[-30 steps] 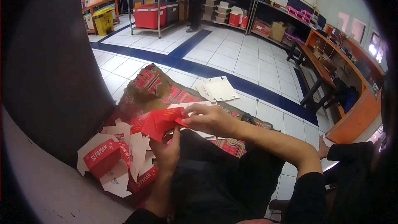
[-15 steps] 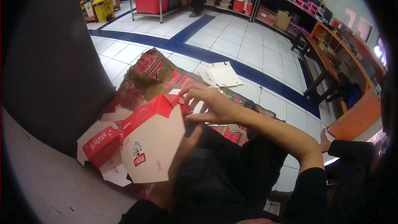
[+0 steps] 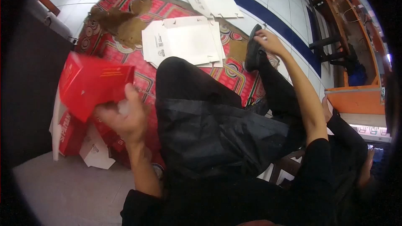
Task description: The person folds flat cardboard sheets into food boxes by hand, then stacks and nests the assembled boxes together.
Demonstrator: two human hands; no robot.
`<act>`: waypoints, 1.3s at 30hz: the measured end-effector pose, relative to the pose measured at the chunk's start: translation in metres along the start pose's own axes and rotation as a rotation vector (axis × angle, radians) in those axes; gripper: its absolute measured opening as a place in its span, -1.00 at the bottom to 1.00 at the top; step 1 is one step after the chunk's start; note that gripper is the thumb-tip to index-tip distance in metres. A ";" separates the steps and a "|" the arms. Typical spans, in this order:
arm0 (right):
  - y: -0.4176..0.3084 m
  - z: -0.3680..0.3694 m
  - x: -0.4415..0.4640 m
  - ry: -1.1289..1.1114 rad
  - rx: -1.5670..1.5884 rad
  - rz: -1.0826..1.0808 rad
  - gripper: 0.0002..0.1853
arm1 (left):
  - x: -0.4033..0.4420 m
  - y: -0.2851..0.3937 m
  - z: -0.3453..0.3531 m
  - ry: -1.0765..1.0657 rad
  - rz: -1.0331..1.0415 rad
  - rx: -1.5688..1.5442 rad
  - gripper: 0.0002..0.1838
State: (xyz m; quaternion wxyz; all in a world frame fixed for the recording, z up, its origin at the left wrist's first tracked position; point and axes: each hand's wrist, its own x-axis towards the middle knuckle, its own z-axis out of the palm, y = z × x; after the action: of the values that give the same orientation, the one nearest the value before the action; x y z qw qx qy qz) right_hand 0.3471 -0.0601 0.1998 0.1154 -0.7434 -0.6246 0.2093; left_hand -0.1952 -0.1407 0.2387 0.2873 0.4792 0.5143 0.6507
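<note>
Black short sleeves end above bare forearms. The black trousers look matt at the knee; a darkish, creased, faintly shiny panel covers the lap. A pale ring marks the right hand. The shoe, upper right of centre, is black.

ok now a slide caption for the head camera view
Left hand at a red carton, right hand at a black shoe, flat cartons lying on a patterned mat

Right hand now off the red box, apparently at the shoe.
</note>
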 end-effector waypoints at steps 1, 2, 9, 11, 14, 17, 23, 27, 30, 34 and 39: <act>0.060 0.007 0.018 0.090 -0.037 0.148 -0.32 | 0.002 -0.007 0.000 0.014 -0.006 -0.015 -0.43; 0.098 0.011 0.024 0.074 -0.037 0.161 -0.32 | 0.004 -0.013 0.000 0.028 -0.012 -0.030 -0.42; 0.173 0.084 0.040 0.205 0.142 0.589 0.24 | 0.003 -0.063 -0.009 -0.040 0.145 0.253 -0.49; 0.170 0.099 0.043 0.232 0.061 0.584 0.23 | 0.008 -0.064 -0.015 -0.151 0.105 0.376 -0.45; 0.147 0.118 0.045 0.289 0.034 0.564 0.19 | 0.008 -0.081 -0.013 -0.096 0.155 0.306 -0.40; 0.139 0.131 0.045 0.389 -0.202 0.588 0.15 | 0.014 -0.086 -0.006 -0.106 0.171 0.323 -0.35; 0.147 0.143 0.046 0.521 -0.269 0.534 0.06 | 0.014 -0.103 0.000 -0.138 0.076 0.260 -0.32; 0.110 0.137 0.053 0.473 -0.312 0.708 0.07 | 0.013 -0.111 0.004 -0.119 0.113 0.230 -0.29; 0.110 0.136 0.054 0.450 -0.286 0.781 0.05 | 0.013 -0.112 0.007 -0.146 0.094 0.233 -0.26; 0.120 0.140 0.057 0.477 -0.251 0.778 -0.01 | 0.013 -0.107 0.009 -0.172 0.059 0.297 -0.20; 0.121 0.138 0.047 0.470 -0.191 0.743 0.10 | 0.014 -0.107 0.013 -0.202 0.031 0.273 -0.14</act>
State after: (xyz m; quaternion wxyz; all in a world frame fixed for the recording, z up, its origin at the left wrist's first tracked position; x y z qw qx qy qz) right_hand 0.3970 -0.0495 0.0177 0.1018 -0.9521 -0.2884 0.0032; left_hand -0.2013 -0.0909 0.1420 0.2596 0.5847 0.5589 0.5277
